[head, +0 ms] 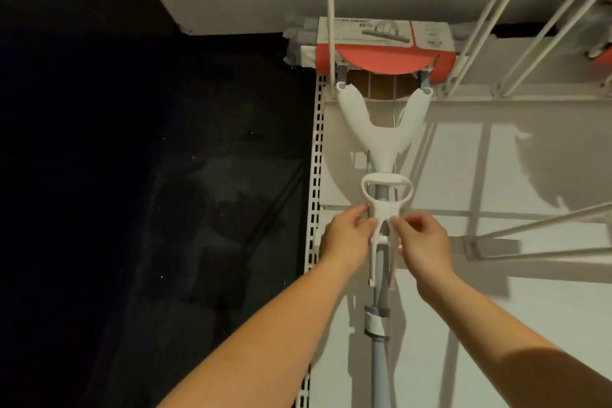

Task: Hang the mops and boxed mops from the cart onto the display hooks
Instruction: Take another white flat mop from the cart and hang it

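A mop (383, 129) stands upright against the white display panel, its head at the top wrapped in a red and white cardboard sleeve (384, 43). Below the white Y-shaped yoke runs a grey pole (379, 364) carrying a white squeeze handle (385, 199). My left hand (347, 235) pinches the left side of that handle's lower part. My right hand (420, 242) pinches its right side. A long white display hook (330, 10) runs over the left of the mop head toward me.
More white wire hooks (516, 20) reach out at the upper right, and another pair (543, 235) at mid right. A slotted white upright (316, 175) edges the panel on the left. Beyond it lies a dark area (149, 209).
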{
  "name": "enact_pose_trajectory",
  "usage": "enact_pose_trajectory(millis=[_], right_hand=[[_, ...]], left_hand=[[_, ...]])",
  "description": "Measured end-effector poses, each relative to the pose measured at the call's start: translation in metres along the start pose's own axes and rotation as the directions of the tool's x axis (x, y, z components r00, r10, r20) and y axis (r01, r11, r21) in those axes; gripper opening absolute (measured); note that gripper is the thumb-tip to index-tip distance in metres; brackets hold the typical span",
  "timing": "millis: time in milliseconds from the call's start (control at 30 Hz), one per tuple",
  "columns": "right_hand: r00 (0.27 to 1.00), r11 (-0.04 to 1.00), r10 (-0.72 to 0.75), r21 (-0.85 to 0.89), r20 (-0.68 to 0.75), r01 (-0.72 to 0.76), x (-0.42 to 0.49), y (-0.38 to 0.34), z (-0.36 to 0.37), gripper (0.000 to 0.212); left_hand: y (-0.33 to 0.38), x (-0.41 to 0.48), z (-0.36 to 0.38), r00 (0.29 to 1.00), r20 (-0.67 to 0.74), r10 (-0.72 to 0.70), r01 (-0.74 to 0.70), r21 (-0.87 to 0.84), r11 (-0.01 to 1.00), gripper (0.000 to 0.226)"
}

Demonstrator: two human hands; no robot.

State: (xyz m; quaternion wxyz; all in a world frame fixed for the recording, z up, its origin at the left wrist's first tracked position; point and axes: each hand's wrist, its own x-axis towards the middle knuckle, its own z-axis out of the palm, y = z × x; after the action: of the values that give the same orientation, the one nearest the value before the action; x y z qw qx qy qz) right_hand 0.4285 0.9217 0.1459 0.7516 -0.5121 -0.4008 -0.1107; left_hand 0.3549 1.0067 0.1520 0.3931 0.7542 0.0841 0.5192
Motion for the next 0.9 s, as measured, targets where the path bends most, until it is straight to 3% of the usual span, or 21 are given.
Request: enact_pose_trajectory(millis=[100, 200, 300, 433, 600, 900], right_hand=[[0.989, 0.924, -0.087, -0.362, 0.122, 0.126, -0.01, 0.011, -0.014, 0.011], [0.969, 0.689, -0.017, -0.699, 0.247, 0.19, -0.021, 0.007, -0.028, 0.015], [0.932, 0.416, 0.09, -0.864, 0.35, 0.285, -0.043, -0.014, -0.038, 0.018], [0.874, 0.255, 0.251, -0.899, 0.417, 0.355, -0.072, -0.032, -0.043, 0.019], [0.753, 0.246, 0.469, -0.887, 0.461, 0.39, -0.097, -0.047, -0.052, 0.027], [0.588, 0.359, 0.483, -0.759, 0.649, 0.542, -0.156, -0.085, -0.081, 0.029]], left_hand=[[0.005, -0.024, -0.015, 0.992, 0.123, 0.013, -0.063, 0.41, 0.91, 0.045], [0.015, -0.045, -0.03, 0.971, 0.237, -0.034, -0.149, 0.71, 0.689, 0.048], [0.023, -0.06, -0.043, 0.943, 0.299, -0.149, -0.181, 0.833, 0.523, 0.048], [0.035, -0.088, -0.046, 0.892, 0.337, -0.301, -0.212, 0.901, 0.379, 0.041], [0.06, -0.129, -0.05, 0.832, 0.316, -0.455, -0.176, 0.93, 0.323, 0.048], [0.115, -0.221, -0.056, 0.837, 0.12, -0.534, -0.011, 0.979, 0.204, 0.049]])
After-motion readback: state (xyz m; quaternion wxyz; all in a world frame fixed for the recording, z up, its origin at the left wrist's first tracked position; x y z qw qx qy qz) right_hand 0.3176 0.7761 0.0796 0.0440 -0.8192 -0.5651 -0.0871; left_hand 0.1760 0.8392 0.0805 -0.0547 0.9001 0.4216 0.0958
